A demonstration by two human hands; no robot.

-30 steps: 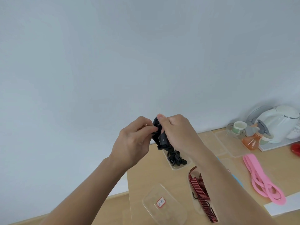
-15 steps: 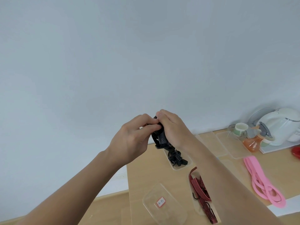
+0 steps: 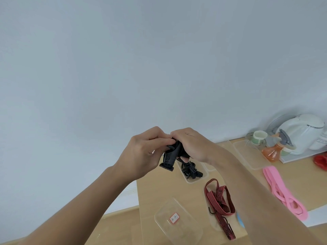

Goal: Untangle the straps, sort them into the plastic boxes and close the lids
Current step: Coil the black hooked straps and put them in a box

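Note:
Both hands are raised above the table's far left part and hold a black strap with a buckle (image 3: 169, 157). My left hand (image 3: 145, 152) pinches it from the left, my right hand (image 3: 192, 145) grips its top from the right. Below them a clear plastic box (image 3: 203, 177) holds more black straps (image 3: 192, 171). A red-and-black striped hook strap (image 3: 219, 202) lies in another clear box. Pink straps (image 3: 281, 190) lie loose on the table at the right.
A clear lid with a red label (image 3: 178, 221) lies near the table's (image 3: 155, 195) left edge. An empty clear box (image 3: 251, 156) stands at the back. A white kettle (image 3: 304, 133), cup (image 3: 259, 137), orange spray bottle (image 3: 273, 151) and a red object (image 3: 321, 161) crowd the back right.
The hands have dropped slightly and closed together over the black strap; its buckle end now hangs lower left below my left hand.

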